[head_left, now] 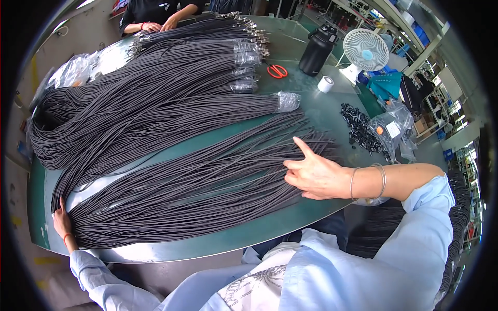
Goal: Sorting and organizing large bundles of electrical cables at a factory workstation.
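Note:
A fanned bundle of long, thin black cables (181, 192) spreads across the green table in front of me. My left hand (62, 224) is closed around its narrow left end, thumb up along the strands, the other fingers partly hidden. Over the loose right-hand ends hovers or rests my right hand (317, 172), its index finger stretched out and the others apart and slightly bent. Whether it touches the strands I cannot tell. Beyond lies a thick looped pile of black cables (129, 98), some ends wrapped in clear plastic (288, 101).
Red-handled scissors (277, 71), a black bottle (317, 49), a white roll (325, 84) and a white fan (365, 49) stand toward the back right. Small black parts (358, 127) lie heaped beside a clear plastic bag (394, 127). Another person's hands (161, 24) are at the far edge.

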